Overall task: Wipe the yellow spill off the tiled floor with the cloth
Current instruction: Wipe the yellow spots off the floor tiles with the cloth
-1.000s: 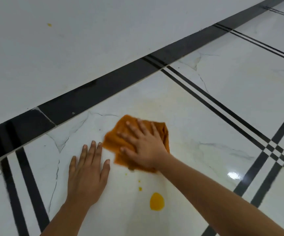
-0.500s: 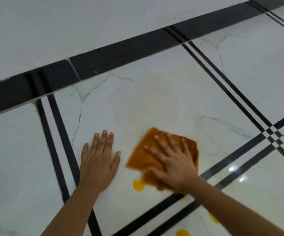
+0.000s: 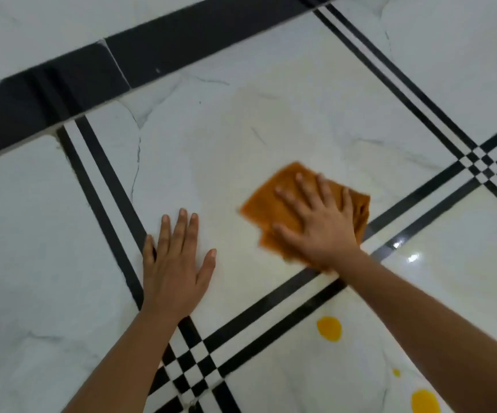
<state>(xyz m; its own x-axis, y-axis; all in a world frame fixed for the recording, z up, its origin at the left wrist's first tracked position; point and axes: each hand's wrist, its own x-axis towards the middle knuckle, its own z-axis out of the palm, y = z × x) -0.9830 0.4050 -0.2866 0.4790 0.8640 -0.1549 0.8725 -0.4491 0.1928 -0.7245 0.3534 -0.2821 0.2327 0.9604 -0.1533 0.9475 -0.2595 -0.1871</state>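
An orange cloth (image 3: 271,204) lies flat on the white marble-look floor tile (image 3: 241,129). My right hand (image 3: 315,222) presses down on it with fingers spread, and its near edge is just above a double black line. My left hand (image 3: 175,263) rests flat on the floor to the cloth's left, holding nothing. Yellow spill remains on the near tile: one round blob (image 3: 329,328), a tiny drop (image 3: 396,372) and a larger blob (image 3: 425,401) at the bottom edge. A faint yellowish smear (image 3: 271,114) shows beyond the cloth.
A black skirting band (image 3: 62,79) runs along the foot of a white wall (image 3: 62,25) at the top. Double black lines cross the floor, forming a checkered junction (image 3: 193,371) near my left forearm and another (image 3: 476,162) at the right.
The cloth and my right hand have slid toward me and to the right, away from the skirting. The yellow drop at the cloth's near edge is no longer visible. My left hand stayed planted.
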